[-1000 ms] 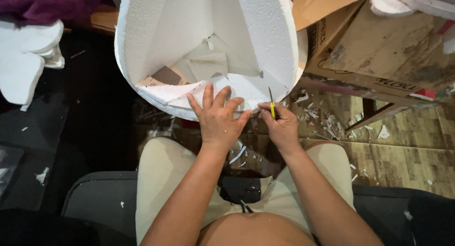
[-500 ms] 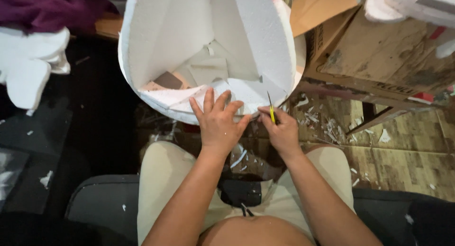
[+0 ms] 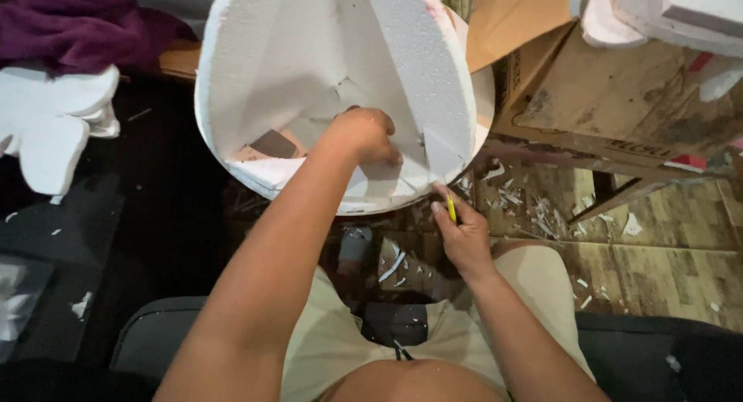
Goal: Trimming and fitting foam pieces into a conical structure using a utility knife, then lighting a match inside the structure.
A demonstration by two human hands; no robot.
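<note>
Above the lap, the white foam form is standing tilted. Left hand is pressing inside it, grip closed loosely on nothing; right hand is pinching a yellow cutter at the rim. Foam looks light, stiff, crumbly; the thick rim seems the safest hold.

Foam shell: we see plain white, with a faint pink tinge at its rim.
Knife: we see yellow.
Cloth: we see deep purple.
Cardboard boxes: we see brown.
Shorts: we see pale beige.
Floor: we see brown wood grain, flecked with white scraps.
</note>
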